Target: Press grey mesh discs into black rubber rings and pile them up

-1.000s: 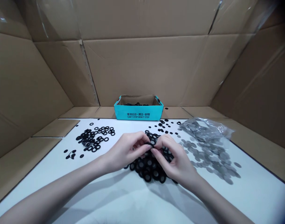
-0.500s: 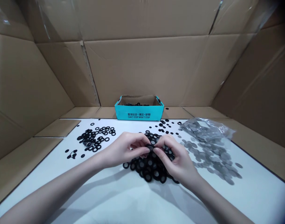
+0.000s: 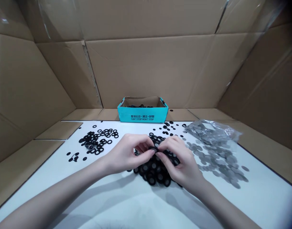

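My left hand (image 3: 128,152) and my right hand (image 3: 178,160) meet fingertip to fingertip over a pile of black rings with grey centres (image 3: 154,170) in the middle of the white table (image 3: 136,203). Both pinch one small black ring (image 3: 154,149) between thumbs and forefingers, just above the pile. A heap of empty black rings (image 3: 95,141) lies to the left. Grey discs (image 3: 217,159) spill from a clear plastic bag (image 3: 211,130) on the right.
A teal cardboard box (image 3: 142,113) holding black rings stands at the table's far edge. Loose rings (image 3: 171,127) are scattered in front of it. Brown cardboard walls (image 3: 146,66) enclose the table on three sides, with flaps (image 3: 57,130) lying at the left.
Both hands stay pinched on the ring over the pile; the fingers shift slightly, nothing else moves.
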Available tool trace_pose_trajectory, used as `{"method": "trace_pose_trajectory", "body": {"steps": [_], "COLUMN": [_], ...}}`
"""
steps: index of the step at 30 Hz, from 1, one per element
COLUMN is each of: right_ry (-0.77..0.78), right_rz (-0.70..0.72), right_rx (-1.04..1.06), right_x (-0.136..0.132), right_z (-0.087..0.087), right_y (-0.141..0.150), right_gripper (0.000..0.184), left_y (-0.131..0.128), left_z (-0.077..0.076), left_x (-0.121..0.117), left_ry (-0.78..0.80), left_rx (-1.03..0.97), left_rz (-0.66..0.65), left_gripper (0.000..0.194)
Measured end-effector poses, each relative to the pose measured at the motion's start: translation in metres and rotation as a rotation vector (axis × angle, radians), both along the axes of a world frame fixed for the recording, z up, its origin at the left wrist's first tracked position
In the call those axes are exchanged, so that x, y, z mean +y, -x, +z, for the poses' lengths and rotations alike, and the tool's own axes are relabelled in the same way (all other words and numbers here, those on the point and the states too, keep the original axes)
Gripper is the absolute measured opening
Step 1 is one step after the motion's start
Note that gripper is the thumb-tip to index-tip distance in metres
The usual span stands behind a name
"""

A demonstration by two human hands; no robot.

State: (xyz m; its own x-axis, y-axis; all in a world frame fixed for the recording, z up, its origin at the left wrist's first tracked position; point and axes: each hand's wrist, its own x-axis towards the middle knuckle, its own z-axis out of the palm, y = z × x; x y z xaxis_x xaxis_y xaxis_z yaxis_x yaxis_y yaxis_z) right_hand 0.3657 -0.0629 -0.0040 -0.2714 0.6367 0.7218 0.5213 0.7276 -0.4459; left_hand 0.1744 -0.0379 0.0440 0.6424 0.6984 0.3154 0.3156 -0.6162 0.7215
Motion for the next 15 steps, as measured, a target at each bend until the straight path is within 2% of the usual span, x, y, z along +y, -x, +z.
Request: {"method": "trace_pose_trajectory", "body": {"steps": [5,15], "right_ry": [-0.023,-0.022], "right_rz": [-0.002,0.008], "right_rx": [-0.075,-0.054], "right_x": [-0.0007,-0.0038], "right_z": [0.0009,0.0037], "right_y": [0.0002,0.0009], "right_gripper": [0.014,0.016], "left_y": [-0.0003,-0.0052], "left_z": [-0.001,-0.0088], "left_x": [-0.0008,-0.0029], "left_ry": [-0.145,-0.172], "left_rx": [0.055,-0.027], "left_rz": [0.015,0.071], "left_gripper": [0.006,0.006]}}
